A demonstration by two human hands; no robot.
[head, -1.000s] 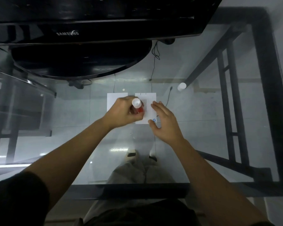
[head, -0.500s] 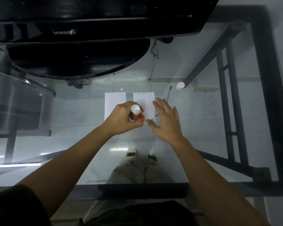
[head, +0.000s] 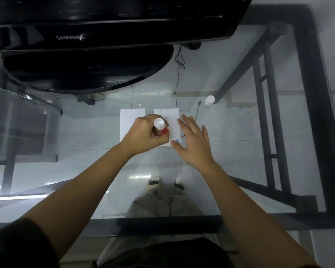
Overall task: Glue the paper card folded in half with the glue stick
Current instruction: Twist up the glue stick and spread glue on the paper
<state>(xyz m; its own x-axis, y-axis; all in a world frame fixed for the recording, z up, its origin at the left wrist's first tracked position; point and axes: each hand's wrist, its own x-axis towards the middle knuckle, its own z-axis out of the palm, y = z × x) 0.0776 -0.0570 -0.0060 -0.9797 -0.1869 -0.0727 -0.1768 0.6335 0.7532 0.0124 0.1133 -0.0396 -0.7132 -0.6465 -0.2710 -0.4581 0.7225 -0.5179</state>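
Note:
A white paper card (head: 131,122) lies unfolded flat on the glass table, its left half blank, its right half (head: 172,117) printed with small marks. My left hand (head: 143,135) is closed around a glue stick (head: 160,125) with a red body and white end, held over the middle of the card. My right hand (head: 194,143) rests flat with fingers spread on the card's right edge, thumb at its near right corner. The glue stick's tip is hidden by my fingers.
A white cap (head: 209,100) stands on the glass table (head: 249,132) to the far right of the card. A black Samsung monitor (head: 104,35) on a round base fills the back. A thin cable (head: 179,62) runs behind the card. Black table frame bars (head: 307,113) run on the right.
My left hand with the glue stick has slid slightly toward me and left over the card. My right hand shifted a little along the card's right edge, staying flat.

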